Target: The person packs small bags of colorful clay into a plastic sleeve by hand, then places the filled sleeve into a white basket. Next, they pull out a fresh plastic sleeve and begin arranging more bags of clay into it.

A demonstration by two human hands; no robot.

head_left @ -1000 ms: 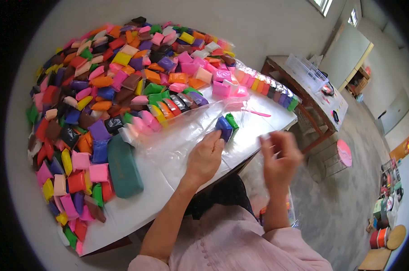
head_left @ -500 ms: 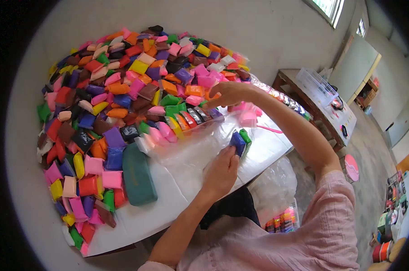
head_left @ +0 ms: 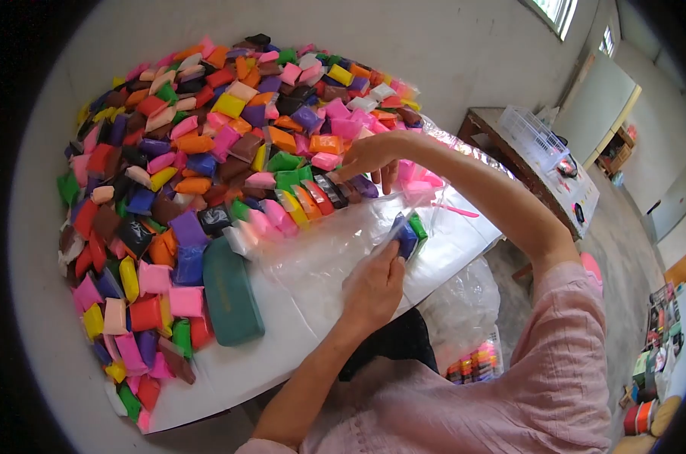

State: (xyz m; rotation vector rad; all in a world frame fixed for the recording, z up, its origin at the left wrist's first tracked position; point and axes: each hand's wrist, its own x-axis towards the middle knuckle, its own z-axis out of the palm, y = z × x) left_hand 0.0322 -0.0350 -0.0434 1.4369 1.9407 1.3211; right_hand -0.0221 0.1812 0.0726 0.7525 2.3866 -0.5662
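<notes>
My left hand (head_left: pixel 373 291) is closed around a blue packet (head_left: pixel 406 236), with a green packet (head_left: pixel 418 227) right beside it. Both are small and soft-looking, like wrapped modelling clay. A clear plastic bag (head_left: pixel 320 261) lies on the white tabletop just left of that hand and reaches up past its fingers. Farther up, my right hand (head_left: pixel 369 157) arches over the end of a row of packets, fingers apart. Its fingertips are at a black packet (head_left: pixel 332 189) and a dark purple packet (head_left: pixel 364 186); the fingers partly hide them. A red packet (head_left: pixel 317 197) stands in the same row.
A large heap of coloured packets (head_left: pixel 154 178) covers the table's far and left sides. A green case (head_left: pixel 233 295) lies before it. A pink strip (head_left: pixel 456 209) is at right. Clear bags (head_left: pixel 464 295) hang below the edge. Another table (head_left: pixel 540 170) holds a plastic basket (head_left: pixel 532 136).
My right hand has shifted slightly left and lower along the row, its fingers now farther apart over the black and purple packets. My left hand still holds the blue packet, nearly unmoved.
</notes>
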